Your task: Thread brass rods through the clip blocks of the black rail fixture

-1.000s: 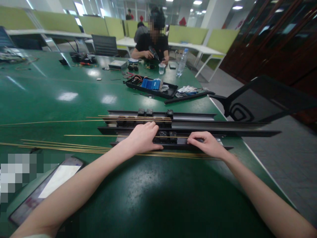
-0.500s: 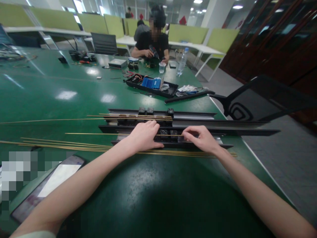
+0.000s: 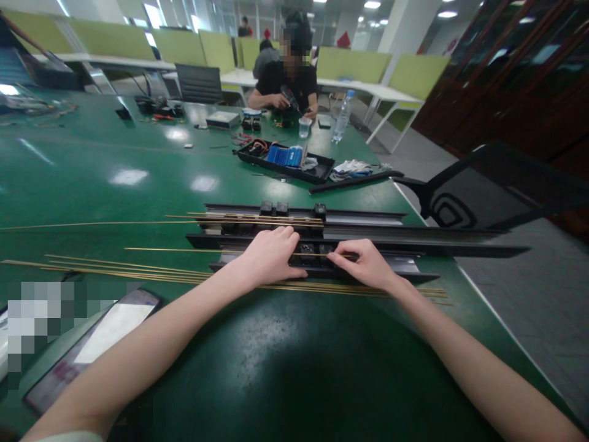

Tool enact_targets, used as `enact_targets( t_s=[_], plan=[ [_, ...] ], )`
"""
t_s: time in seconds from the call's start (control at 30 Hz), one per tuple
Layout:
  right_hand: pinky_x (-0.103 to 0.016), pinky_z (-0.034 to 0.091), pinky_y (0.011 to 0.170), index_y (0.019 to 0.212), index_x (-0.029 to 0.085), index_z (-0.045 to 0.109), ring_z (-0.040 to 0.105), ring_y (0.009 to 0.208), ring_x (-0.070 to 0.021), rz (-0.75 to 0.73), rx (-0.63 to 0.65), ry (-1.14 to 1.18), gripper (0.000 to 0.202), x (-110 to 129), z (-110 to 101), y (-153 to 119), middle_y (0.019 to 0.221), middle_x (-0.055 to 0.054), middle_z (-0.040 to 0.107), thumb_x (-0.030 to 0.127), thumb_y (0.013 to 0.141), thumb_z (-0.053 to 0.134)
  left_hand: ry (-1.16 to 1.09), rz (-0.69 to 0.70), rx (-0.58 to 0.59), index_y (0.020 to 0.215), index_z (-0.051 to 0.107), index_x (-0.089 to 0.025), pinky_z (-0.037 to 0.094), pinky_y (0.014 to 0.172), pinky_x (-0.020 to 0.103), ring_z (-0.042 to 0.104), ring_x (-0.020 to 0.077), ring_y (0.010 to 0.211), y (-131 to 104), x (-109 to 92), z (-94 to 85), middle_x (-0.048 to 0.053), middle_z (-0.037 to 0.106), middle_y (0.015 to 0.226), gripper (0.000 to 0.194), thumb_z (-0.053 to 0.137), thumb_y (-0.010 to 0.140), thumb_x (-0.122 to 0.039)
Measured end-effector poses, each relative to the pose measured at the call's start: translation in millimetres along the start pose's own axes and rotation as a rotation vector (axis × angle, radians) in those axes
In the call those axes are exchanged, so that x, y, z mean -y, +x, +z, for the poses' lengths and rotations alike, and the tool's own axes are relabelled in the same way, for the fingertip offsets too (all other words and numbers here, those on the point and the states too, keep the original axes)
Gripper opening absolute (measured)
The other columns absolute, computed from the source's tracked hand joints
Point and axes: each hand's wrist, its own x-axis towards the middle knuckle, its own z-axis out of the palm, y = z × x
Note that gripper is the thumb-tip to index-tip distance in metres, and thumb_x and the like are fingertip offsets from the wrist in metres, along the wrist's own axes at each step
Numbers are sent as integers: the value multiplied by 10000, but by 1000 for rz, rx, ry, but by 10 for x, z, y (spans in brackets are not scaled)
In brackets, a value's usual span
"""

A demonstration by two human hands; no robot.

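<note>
Brass-coloured rod [image 3: 165, 250], one, thin and straight: lies lengthwise along the near black-walled channel [image 3: 409, 265], its left end projecting beyond the channel over the table; whether it passes through or over the small black blocks [image 3: 308, 253] there cannot be told. Right hand [image 3: 363, 264]: thumb and forefinger pinching the rod just beside the right-hand block, remaining fingers curled. Left hand [image 3: 271, 255]: palm down across the channel, thumb spread away from the fingers; whether it grips anything beneath is hidden. Handling note, by judgement: a rod so slender probably bends easily, so a light pinch close to the block, force in line with the rod and a firm left hand to stop the blocks from shifting should serve best; the long free end wants room clear of its neighbours. Adjoining, far side: further channels with black blocks and several thin rods [image 3: 257, 218] laid along them. Near side: loose rods [image 3: 138, 270], roughly parallel, on the green table [image 3: 257, 380]. Left foreground: phone-like device [image 3: 108, 331], partly behind the left forearm. Beyond: black tray [image 3: 322, 172] with a blue bundle [image 3: 285, 156]; clear bottle [image 3: 343, 116]; seated person [image 3: 269, 80] holding a drill-like tool.
</note>
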Motion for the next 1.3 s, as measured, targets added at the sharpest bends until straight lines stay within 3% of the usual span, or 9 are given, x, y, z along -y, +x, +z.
enact_targets(
  t_s=[0.73,1.3],
  plan=[
    [-256,415,575,698,171,687,593,605,-146,47,39,75,354,4,-38,-9,652,-19,684,424,931,601,-11,-14,33,988,575,-167,513,791,369,635,288,1039,-2,-21,-55,106,651,1067,509,672,794,-627],
    [-273,430,620,709,174,690,607,632,-158,62,66,98,340,-32,-79,-34,663,-21,689,422,925,605,-12,-14,13,992,576,-173,511,793,368,632,284,1046,0,11,-1,105,655,1081,522,672,784,-643]
  ],
)
